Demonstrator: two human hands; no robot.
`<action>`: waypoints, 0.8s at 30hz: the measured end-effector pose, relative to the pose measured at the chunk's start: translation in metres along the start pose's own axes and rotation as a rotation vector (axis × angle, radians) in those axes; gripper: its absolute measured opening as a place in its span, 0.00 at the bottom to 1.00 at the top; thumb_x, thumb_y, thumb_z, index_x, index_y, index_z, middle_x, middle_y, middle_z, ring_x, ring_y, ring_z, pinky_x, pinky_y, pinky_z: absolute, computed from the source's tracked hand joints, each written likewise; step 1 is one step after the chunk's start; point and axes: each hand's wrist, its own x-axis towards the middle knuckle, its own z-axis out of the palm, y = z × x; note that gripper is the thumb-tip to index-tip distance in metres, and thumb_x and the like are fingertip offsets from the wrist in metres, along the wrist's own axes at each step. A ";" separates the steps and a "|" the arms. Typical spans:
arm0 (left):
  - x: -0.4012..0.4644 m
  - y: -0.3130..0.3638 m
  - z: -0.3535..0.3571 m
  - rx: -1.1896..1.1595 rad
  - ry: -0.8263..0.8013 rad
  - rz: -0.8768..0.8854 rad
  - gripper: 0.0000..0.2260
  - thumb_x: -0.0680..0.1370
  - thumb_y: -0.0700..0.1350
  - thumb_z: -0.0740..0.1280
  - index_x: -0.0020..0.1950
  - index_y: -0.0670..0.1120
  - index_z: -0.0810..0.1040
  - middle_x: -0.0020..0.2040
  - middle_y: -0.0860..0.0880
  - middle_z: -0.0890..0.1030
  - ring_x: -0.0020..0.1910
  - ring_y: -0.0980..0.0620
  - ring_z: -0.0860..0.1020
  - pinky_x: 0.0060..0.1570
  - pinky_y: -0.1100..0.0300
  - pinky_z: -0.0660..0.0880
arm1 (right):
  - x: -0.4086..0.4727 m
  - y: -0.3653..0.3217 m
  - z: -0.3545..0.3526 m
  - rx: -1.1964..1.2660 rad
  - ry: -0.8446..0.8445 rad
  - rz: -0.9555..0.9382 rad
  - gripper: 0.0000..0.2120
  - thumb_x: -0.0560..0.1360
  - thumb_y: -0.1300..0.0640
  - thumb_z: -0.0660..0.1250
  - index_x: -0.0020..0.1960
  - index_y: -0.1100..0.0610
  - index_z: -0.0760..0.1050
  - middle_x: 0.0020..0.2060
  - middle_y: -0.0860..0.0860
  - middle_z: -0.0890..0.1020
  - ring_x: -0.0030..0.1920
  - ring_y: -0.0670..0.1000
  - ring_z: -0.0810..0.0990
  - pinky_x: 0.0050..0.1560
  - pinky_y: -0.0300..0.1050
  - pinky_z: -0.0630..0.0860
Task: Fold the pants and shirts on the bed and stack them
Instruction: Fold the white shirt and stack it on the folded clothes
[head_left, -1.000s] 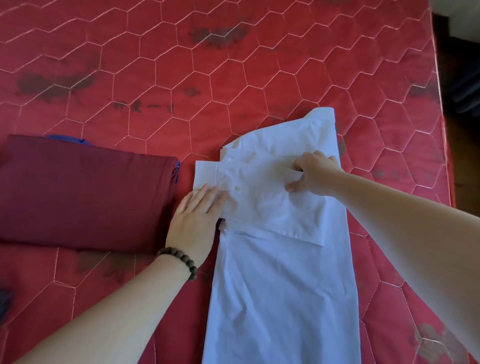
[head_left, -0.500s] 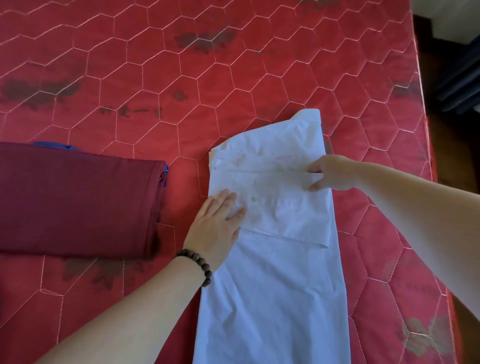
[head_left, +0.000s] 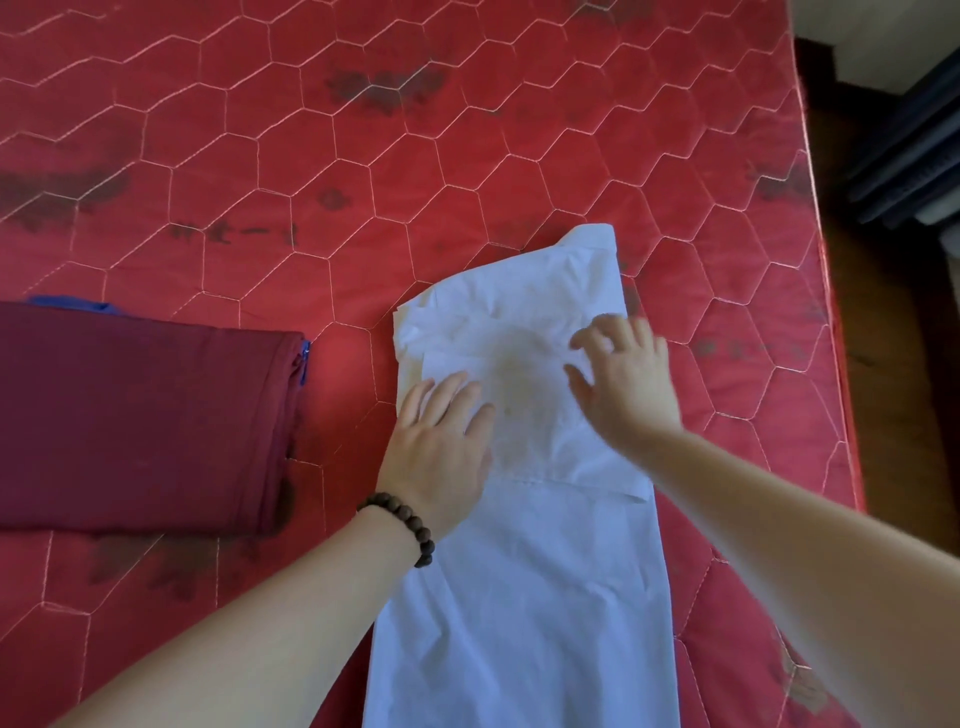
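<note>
Shirt (head_left: 524, 597): white, folded into a long strip on the red bed (head_left: 467, 171), its sleeve laid across the far end.
Left hand (head_left: 441, 447): our fingers lie flat and straight on the shirt's left edge.
Right hand (head_left: 623, 379): our fingers are spread and loose over the shirt's sleeve fold, gripping nothing.
Pants (head_left: 140, 421): dark red, folded, left of the shirt, apart from it.

White shirt (head_left: 524, 597) half-folded, maroon pants (head_left: 140, 421) folded left
</note>
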 end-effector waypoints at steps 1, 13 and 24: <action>0.009 -0.001 0.003 0.006 -0.023 -0.007 0.13 0.75 0.39 0.65 0.58 0.41 0.80 0.65 0.42 0.77 0.70 0.42 0.70 0.71 0.43 0.63 | -0.010 -0.013 0.008 0.048 0.036 -0.068 0.12 0.70 0.60 0.72 0.54 0.60 0.78 0.54 0.58 0.78 0.55 0.63 0.75 0.52 0.56 0.71; -0.002 -0.008 0.045 0.043 -0.226 -0.341 0.30 0.77 0.60 0.47 0.79 0.54 0.53 0.79 0.41 0.49 0.77 0.36 0.47 0.75 0.42 0.49 | -0.052 0.018 0.057 -0.051 -0.305 0.156 0.36 0.74 0.27 0.34 0.77 0.41 0.37 0.76 0.42 0.36 0.75 0.46 0.31 0.74 0.57 0.33; 0.036 -0.027 0.030 -0.034 -0.008 -0.407 0.16 0.79 0.49 0.62 0.64 0.46 0.75 0.58 0.47 0.78 0.65 0.43 0.67 0.66 0.45 0.57 | -0.059 0.027 0.047 -0.049 -0.310 0.002 0.27 0.79 0.37 0.35 0.76 0.40 0.41 0.77 0.45 0.38 0.77 0.49 0.34 0.74 0.57 0.31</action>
